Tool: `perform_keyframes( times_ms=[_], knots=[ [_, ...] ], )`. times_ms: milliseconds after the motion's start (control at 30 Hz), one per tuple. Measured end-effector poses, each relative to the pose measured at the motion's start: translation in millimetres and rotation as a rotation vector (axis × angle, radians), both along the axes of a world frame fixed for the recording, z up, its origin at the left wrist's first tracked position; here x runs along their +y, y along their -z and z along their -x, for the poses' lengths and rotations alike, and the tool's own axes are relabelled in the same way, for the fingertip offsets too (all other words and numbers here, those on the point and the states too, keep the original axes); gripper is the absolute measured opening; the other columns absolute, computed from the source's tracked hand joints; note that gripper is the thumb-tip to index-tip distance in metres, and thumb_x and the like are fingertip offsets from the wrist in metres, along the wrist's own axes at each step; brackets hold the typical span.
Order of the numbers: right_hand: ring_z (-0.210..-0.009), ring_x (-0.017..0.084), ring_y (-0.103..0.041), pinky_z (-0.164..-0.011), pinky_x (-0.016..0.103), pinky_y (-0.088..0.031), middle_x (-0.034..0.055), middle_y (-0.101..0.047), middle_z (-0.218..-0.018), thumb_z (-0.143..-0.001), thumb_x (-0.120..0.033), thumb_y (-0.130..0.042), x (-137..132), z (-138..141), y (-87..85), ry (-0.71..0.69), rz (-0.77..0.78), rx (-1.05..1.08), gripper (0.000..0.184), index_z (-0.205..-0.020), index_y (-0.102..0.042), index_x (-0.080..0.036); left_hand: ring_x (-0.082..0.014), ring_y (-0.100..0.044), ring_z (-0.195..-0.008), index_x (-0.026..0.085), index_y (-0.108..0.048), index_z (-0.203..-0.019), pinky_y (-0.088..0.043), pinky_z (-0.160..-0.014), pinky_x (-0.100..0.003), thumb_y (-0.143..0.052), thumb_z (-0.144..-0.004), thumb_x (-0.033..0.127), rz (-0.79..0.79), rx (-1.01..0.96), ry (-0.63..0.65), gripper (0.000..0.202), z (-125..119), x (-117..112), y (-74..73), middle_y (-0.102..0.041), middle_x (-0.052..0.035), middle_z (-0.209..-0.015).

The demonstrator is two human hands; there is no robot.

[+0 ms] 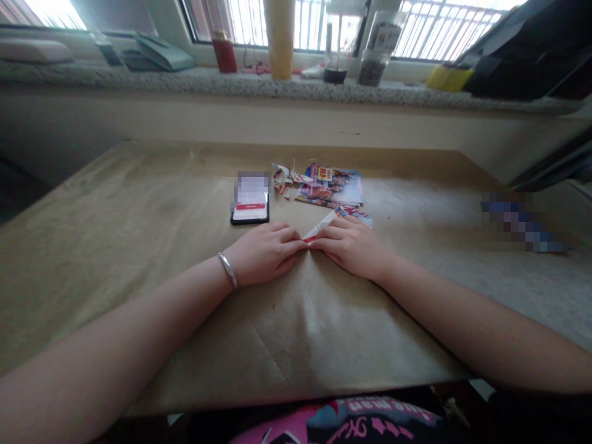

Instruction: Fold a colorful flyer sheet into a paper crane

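Observation:
Between my hands lies a narrow folded strip of printed paper [322, 226], white with red and blue parts, slanting up to the right on the table. My left hand [268, 251], with a silver bangle at the wrist, pinches its lower left tip. My right hand [354, 246] presses along the strip with closed fingers and covers part of it. Just beyond lie a stack of colourful printed leaflets [340, 186] and several crumpled or folded paper pieces [287, 179]. More printed paper [363, 216] shows past my right fingers.
A phone [250, 200] with a lit screen lies left of the papers on the gold-brown tablecloth [139, 246]. At the far right is a blurred-out blue item [525, 225]. Bottles and jars stand on the stone windowsill [185, 80] behind the table.

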State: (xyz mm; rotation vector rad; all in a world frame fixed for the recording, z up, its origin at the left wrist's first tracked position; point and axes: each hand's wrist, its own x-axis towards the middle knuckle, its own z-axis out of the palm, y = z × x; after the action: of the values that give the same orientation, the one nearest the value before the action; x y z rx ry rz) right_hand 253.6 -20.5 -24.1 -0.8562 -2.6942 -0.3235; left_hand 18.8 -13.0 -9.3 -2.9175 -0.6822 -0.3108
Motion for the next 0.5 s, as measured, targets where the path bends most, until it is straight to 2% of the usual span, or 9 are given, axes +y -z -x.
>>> perform_keyframes(
  times_ms=[133,500],
  knots=[
    [-0.089,0.020,-0.052,-0.077,0.034,-0.033,0.0044,-0.068,-0.098,-0.095,-0.026,-0.042,-0.4,1.4,-4.3,0.026,0.044,-0.038,0.027,-0.106,-0.067,-0.025,-0.0197,-0.057,-0.091,0.018,-0.062,-0.116,-0.049,-0.080,-0.033,-0.047,-0.089,0.024,-0.005,0.003,0.005,0.031,0.6,0.5,1.2,-0.064,-0.0085,-0.102],
    [-0.087,0.020,-0.052,-0.076,0.033,-0.032,0.0044,-0.067,-0.093,-0.093,-0.024,-0.045,-2.7,-5.1,-13.0,0.029,0.037,-0.101,0.026,-0.103,-0.068,-0.026,-0.0201,-0.056,-0.093,0.019,-0.060,-0.117,-0.047,-0.082,-0.033,-0.045,-0.091,0.025,0.006,0.021,0.007,0.031,1.0,-0.4,-0.1,-0.064,-0.0077,-0.103]
  ],
)
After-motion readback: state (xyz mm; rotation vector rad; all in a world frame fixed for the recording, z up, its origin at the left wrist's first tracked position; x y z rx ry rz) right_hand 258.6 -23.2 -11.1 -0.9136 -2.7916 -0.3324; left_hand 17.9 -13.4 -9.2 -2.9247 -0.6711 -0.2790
